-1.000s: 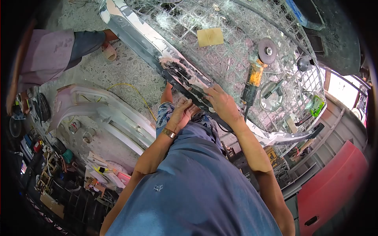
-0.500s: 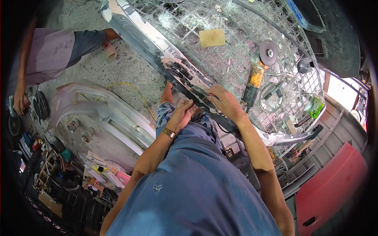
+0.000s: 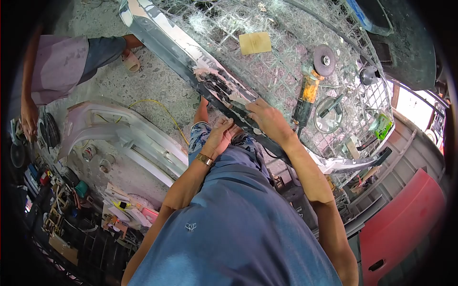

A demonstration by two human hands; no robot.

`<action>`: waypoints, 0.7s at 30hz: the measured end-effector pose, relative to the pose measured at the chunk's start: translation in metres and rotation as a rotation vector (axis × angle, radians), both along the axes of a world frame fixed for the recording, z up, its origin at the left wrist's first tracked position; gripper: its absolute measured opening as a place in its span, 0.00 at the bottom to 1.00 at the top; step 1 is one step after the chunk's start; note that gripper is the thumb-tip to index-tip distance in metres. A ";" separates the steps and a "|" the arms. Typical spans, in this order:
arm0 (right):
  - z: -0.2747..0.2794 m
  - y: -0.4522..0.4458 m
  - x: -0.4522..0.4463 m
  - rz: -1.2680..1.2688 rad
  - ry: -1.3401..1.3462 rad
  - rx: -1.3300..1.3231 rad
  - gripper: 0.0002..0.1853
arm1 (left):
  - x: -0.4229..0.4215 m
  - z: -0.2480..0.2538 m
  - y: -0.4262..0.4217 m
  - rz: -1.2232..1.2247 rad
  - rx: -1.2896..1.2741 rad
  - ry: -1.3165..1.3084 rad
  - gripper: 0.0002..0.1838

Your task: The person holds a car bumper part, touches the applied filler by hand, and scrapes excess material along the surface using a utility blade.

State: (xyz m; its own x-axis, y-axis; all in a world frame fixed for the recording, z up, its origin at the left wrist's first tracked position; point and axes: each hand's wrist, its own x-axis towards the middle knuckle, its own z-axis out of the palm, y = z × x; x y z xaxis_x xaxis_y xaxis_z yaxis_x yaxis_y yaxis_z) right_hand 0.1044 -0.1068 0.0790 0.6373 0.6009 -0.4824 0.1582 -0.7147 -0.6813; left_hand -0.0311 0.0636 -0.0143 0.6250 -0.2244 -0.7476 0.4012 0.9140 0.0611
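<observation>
A long car bumper (image 3: pixel 174 59), dark with white and tan patches, runs diagonally in front of me. Its middle is rough, with torn black areas. At the near edge, the fingers of my left hand (image 3: pixel 221 137) are pinched together against the bumper; a watch (image 3: pixel 205 159) is on that wrist. My right hand (image 3: pixel 272 122) rests over the bumper's upper side, just right of the damaged part. Its fingers are curled, and whatever lies under them is hidden. An angle grinder (image 3: pixel 307 93) with a round disc lies beyond my right hand.
The wire-mesh tabletop (image 3: pixel 286 28) carries fibre strands, a tan sheet (image 3: pixel 255 43) and a green object (image 3: pixel 382 127). Another person (image 3: pixel 62 66) stands at left beside a pale bumper (image 3: pixel 129 126) on the floor. A red panel (image 3: pixel 400 229) stands at right.
My right hand has shifted slightly left and up along the bumper. A small red-orange bit seen at its fingertips no longer shows. The other person's hand has moved slightly.
</observation>
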 end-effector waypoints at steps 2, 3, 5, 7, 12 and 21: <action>0.000 0.000 -0.004 0.001 0.000 -0.021 0.14 | 0.000 0.001 0.000 0.005 -0.007 -0.019 0.04; -0.003 -0.001 -0.007 0.010 -0.057 0.007 0.14 | 0.000 0.001 0.000 0.009 -0.010 -0.003 0.04; 0.006 0.006 -0.008 0.016 -0.112 0.035 0.14 | -0.001 0.001 0.001 0.010 -0.014 0.014 0.04; 0.020 0.015 -0.009 -0.371 0.512 0.023 0.13 | 0.001 0.001 0.002 0.014 -0.049 -0.056 0.04; 0.022 0.013 -0.003 -0.462 0.594 0.150 0.13 | 0.002 0.003 0.003 0.005 -0.014 -0.031 0.04; 0.003 -0.002 -0.002 -0.085 0.029 0.082 0.14 | 0.003 0.004 0.002 -0.004 -0.023 -0.026 0.06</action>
State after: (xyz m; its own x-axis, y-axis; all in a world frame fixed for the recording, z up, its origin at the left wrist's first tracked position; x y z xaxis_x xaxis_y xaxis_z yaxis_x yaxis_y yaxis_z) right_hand 0.1027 -0.1089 0.0817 0.6742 0.5834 -0.4529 0.0791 -0.6667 -0.7411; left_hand -0.0277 0.0660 -0.0105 0.6433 -0.2437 -0.7258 0.4031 0.9138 0.0504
